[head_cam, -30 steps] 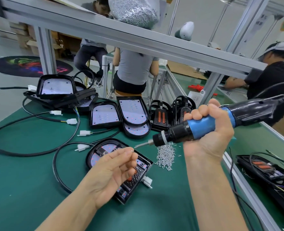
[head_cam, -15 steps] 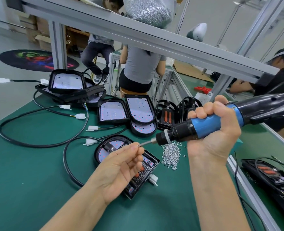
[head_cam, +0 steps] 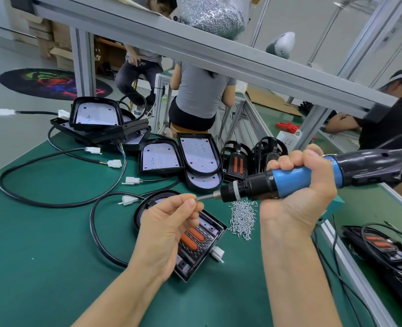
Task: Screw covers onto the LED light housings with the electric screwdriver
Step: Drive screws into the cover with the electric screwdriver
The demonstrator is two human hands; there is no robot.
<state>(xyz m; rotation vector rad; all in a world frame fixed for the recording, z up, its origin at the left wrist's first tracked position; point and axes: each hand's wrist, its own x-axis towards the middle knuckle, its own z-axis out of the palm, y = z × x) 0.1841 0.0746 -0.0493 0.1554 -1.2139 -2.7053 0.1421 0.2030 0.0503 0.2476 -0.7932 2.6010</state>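
My right hand [head_cam: 299, 185] grips the blue and black electric screwdriver [head_cam: 289, 178], held level above the bench with its bit pointing left. My left hand [head_cam: 169, 223] pinches at the bit's tip with thumb and forefinger; a screw there is too small to make out. Below my left hand a black LED light housing [head_cam: 195, 241] lies on the green mat with a cover bearing two orange strips on it. A loose pile of small silver screws [head_cam: 242, 218] sits just right of the housing.
Several more housings with white LED boards [head_cam: 160, 158] and black covers [head_cam: 236, 161] lie behind, with black cables [head_cam: 54, 201] and white connectors. Another wired housing [head_cam: 384, 251] sits at the right. An aluminium frame beam [head_cam: 219, 57] crosses overhead; other people sit beyond.
My left hand has risen from the housing to the screwdriver bit's tip, and its fingers now pinch there. The screwdriver has stayed roughly level in my right hand.
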